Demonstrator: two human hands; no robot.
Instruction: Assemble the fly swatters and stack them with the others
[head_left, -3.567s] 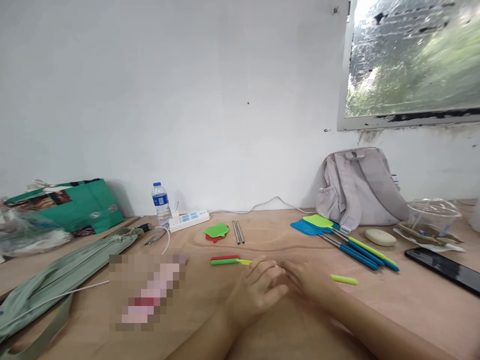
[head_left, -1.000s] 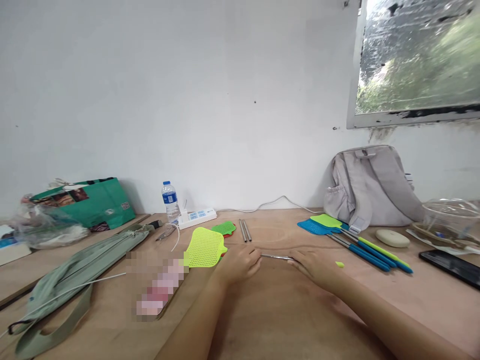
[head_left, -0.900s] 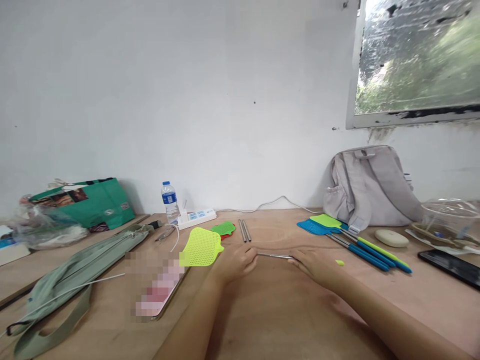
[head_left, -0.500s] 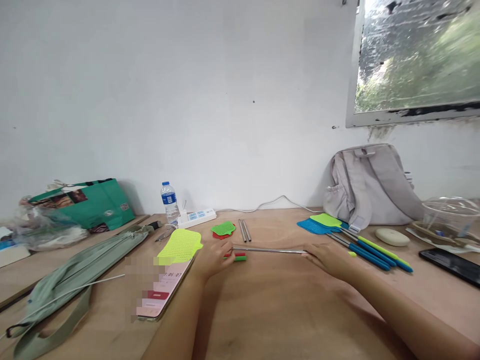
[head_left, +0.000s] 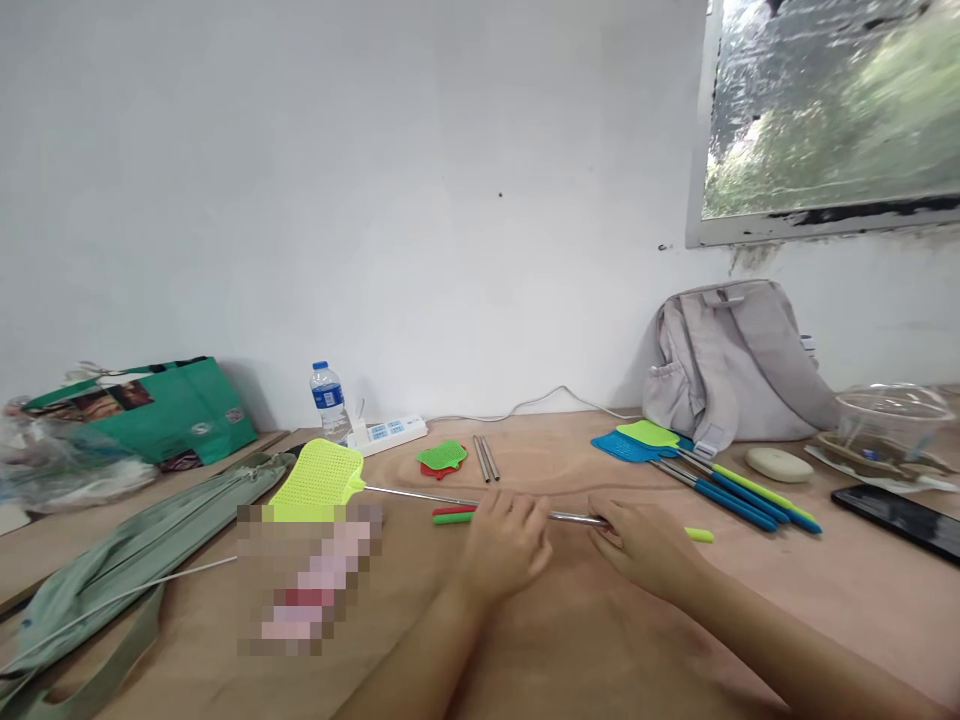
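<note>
Both hands grip one telescopic fly swatter [head_left: 319, 478] lying crosswise, its yellow-green mesh head pointing left above the blurred phone. My left hand [head_left: 511, 538] is closed over the middle of its thin metal rod. Farther right, my right hand [head_left: 637, 540] wraps the thicker part of the rod, and the yellow-green handle end sticks out beyond it. A red and a green handle [head_left: 452, 518] lie just left of my left hand. Behind them are a green and a red swatter head [head_left: 442, 457], with two loose metal tubes [head_left: 486, 458] beside these.
Swatters with blue and yellow-green heads [head_left: 634, 445] lie at the right, handles toward me. A grey backpack [head_left: 739, 365] leans on the wall; a black phone [head_left: 900, 522] and a white oval object [head_left: 778, 464] are nearby. Left are a water bottle [head_left: 328, 400], a power strip [head_left: 390, 433] and a green-grey bag [head_left: 157, 540].
My left hand has moved right along the rod, closer to my right hand. More rod now shows between the yellow-green head and my left hand. The view has shifted slightly.
</note>
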